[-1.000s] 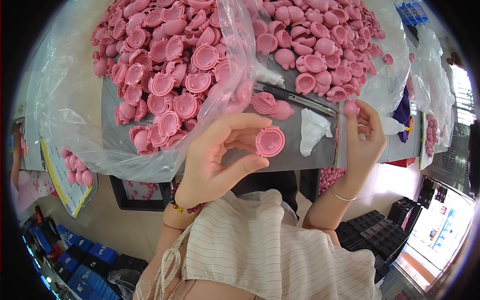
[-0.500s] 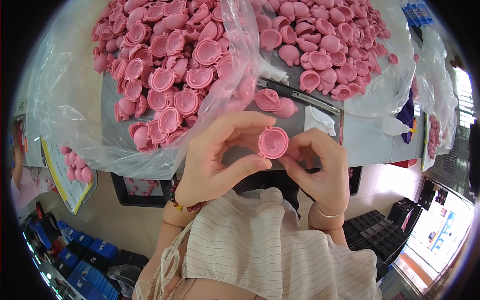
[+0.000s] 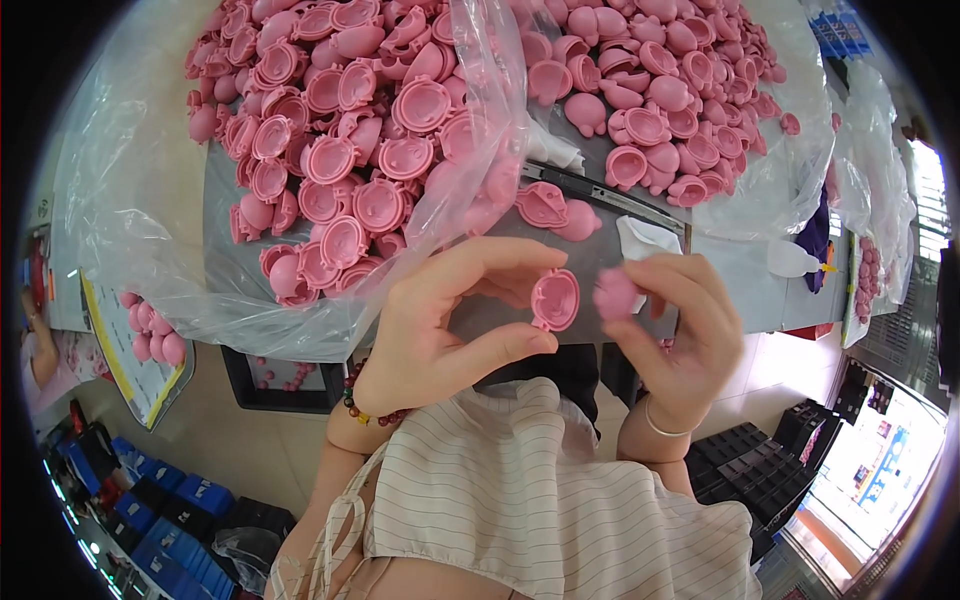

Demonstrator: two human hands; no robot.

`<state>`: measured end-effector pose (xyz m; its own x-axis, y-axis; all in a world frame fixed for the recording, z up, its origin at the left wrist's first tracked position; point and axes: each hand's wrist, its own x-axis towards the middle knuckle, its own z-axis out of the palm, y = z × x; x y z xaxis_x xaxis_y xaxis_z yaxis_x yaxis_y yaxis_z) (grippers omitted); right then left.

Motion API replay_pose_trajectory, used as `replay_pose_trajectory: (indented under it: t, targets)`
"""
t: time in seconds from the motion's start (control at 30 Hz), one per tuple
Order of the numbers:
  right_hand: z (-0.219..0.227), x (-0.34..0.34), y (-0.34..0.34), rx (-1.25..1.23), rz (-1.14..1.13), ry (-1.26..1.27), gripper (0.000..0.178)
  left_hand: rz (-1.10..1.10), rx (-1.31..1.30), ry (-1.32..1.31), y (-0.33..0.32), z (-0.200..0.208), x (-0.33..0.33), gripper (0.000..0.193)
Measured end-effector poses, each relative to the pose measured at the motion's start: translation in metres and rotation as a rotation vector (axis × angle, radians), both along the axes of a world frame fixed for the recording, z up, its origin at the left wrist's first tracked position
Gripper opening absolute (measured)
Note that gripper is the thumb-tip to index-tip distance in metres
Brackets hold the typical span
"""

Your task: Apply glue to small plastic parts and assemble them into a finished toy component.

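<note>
No text readable — nothing legible to transcribe. Possible print only: blue packaging (image 3: pixel 838 33) at upper right has pale marks, too small and warped by the fisheye to make out. Yellow-edged sheet (image 3: pixel 134 378) at left shows faint marks, too slanted to read. Blue boxes (image 3: pixel 207 493) at lower left carry small light patches, maybe labels — can't tell. Bright opening (image 3: pixel 880 465) at right has blue shapes, possibly signage, washed out by glare; letters or numbers can't be resolved.
</note>
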<state>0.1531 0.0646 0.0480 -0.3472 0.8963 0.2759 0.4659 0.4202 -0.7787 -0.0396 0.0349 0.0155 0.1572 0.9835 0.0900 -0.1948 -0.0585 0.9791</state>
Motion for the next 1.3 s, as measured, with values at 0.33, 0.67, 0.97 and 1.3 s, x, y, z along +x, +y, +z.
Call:
replay_pose_trajectory:
  t: [0.33, 0.67, 0.97, 1.3]
  targets:
    - [-0.022, -0.012, 0.005, 0.237, 0.172, 0.076, 0.033, 0.060, 0.058, 0.088, 0.001, -0.002, 0.004, 0.036]
    - [-0.030, -0.018, -0.008, 0.544, 0.121, -0.024, 0.035, -0.046, -0.001, -0.091, 0.002, 0.002, 0.001, 0.044]
    - [-0.030, 0.002, -0.015, 0.620, 0.030, 0.086, 0.021, 0.098, 0.004, 0.066, -0.001, -0.003, 0.006, 0.041]
    - [-0.041, 0.107, 0.021, 0.644, -1.060, 0.046, 0.034, 0.150, 0.236, 0.089, -0.002, -0.011, -0.001, 0.038]
